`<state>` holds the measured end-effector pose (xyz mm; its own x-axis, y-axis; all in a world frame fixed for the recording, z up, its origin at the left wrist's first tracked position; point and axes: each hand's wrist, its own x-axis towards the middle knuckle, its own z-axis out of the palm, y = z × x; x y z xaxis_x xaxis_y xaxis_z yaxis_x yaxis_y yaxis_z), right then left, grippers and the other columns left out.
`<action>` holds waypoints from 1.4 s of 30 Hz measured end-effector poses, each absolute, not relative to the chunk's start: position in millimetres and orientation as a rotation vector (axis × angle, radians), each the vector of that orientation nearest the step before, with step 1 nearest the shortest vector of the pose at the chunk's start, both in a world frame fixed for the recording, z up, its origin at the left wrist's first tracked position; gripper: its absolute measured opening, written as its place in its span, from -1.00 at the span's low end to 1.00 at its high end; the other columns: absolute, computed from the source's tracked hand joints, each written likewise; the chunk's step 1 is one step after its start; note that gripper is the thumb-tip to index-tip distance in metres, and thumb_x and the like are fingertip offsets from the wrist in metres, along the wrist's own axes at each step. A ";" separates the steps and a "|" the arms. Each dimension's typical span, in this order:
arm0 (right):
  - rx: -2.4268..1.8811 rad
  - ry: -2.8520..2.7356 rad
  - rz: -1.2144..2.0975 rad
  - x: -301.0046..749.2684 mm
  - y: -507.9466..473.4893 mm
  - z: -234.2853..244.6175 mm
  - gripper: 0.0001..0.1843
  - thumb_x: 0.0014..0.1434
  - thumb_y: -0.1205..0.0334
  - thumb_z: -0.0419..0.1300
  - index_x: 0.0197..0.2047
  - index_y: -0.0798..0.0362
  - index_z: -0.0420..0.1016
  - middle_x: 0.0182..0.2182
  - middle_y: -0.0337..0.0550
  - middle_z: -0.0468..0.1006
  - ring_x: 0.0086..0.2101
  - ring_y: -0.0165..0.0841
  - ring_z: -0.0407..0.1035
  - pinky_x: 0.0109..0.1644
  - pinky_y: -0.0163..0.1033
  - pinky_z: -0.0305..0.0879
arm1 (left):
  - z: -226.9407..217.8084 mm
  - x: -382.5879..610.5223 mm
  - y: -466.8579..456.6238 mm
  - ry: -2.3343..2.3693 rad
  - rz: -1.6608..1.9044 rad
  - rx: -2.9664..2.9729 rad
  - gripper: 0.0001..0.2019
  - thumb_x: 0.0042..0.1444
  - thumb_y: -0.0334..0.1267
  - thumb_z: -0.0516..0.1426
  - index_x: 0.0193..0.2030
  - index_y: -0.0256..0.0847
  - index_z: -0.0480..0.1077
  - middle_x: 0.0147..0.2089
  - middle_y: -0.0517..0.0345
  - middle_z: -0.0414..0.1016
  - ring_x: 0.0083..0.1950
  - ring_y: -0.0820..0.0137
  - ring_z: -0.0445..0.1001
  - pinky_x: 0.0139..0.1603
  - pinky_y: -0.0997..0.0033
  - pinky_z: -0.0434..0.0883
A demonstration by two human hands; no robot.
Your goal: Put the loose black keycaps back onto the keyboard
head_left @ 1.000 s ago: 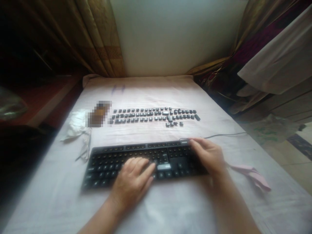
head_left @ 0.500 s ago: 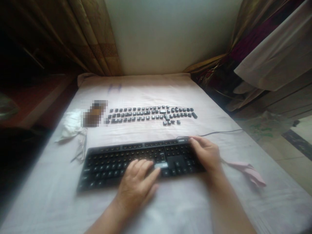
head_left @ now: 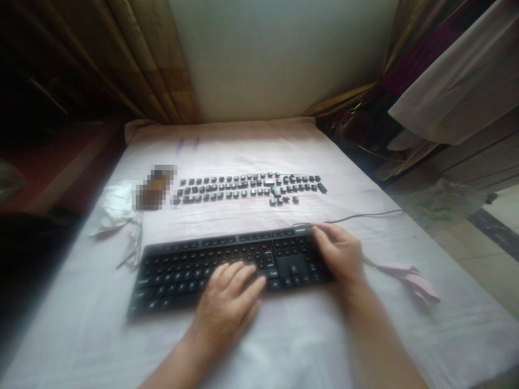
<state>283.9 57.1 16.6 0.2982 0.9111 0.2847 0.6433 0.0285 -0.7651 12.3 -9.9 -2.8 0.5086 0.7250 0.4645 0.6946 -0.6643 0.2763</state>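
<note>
Starting at the left edge of the cloth-covered worktop (head_left: 259,156), we have one crumpled white wad (head_left: 115,205). Just in front of it lies what looks like one pair of thin-framed glasses (head_left: 133,243). Next comes one brownish item (head_left: 154,186), too blurred to name.

From there the loose keycaps (head_left: 247,188) run rightward in three long rows, with a short extra cluster under the right part. There are dozens, too small for us to count one by one.

Nearer to us is the one black keyboard (head_left: 182,267), its long axis left to right and its right end angled slightly away. The left hand (head_left: 227,308) lies palm down on the front middle, fingers (head_left: 243,270) spread flat and gripping nothing.

The right hand (head_left: 338,256) covers the keyboard's right end, its fingers curled to the far corner. The thumb is hidden, so we cannot tell whether that is a grip or a rest.

The keycap rows lie beyond the keyboard, straight ahead of both hands, and the right hand is the nearer one. Rightmost, one cable (head_left: 360,216) trails off, and one pink cloth (head_left: 409,276) lies near the right wrist.
</note>
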 end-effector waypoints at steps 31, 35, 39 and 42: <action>-1.579 -1.966 0.187 267.7 99.3 34.6 -0.73 0.16 0.36 0.11 -0.20 -0.01 0.64 -0.22 -0.11 0.64 -0.18 -0.25 0.51 -0.10 -0.21 0.40 | -3.9 7.2 -8.0 1.224 0.959 2.706 -0.73 0.30 -0.33 0.07 0.07 -0.13 0.49 0.09 0.07 0.54 0.19 0.24 0.37 0.31 0.11 0.19; -1.720 -2.136 -0.018 252.1 136.0 31.5 -0.76 0.22 0.27 0.16 -0.13 -0.04 0.65 -0.16 -0.09 0.61 -0.14 -0.23 0.45 -0.13 -0.22 0.35 | -4.3 7.0 -8.7 1.218 0.969 2.701 -0.73 0.29 -0.35 0.07 0.06 -0.11 0.50 0.10 0.08 0.53 0.20 0.24 0.36 0.31 0.11 0.19; -1.800 -2.390 -0.105 240.5 159.2 33.5 -0.73 0.24 0.22 0.20 -0.03 -0.04 0.64 -0.06 -0.03 0.57 -0.06 -0.17 0.38 -0.06 -0.19 0.30 | -5.3 5.9 -9.3 1.208 0.962 2.705 -0.72 0.28 -0.37 0.08 0.06 -0.12 0.50 0.10 0.07 0.53 0.20 0.23 0.36 0.29 0.10 0.21; -1.827 -2.503 -0.120 238.8 167.2 34.4 -0.73 0.24 0.20 0.18 -0.06 -0.04 0.66 -0.07 -0.03 0.56 -0.06 -0.16 0.36 -0.06 -0.18 0.28 | -5.8 5.0 -9.0 1.209 0.974 2.698 -0.73 0.27 -0.38 0.09 0.03 -0.12 0.50 0.08 0.07 0.54 0.18 0.23 0.38 0.28 0.09 0.24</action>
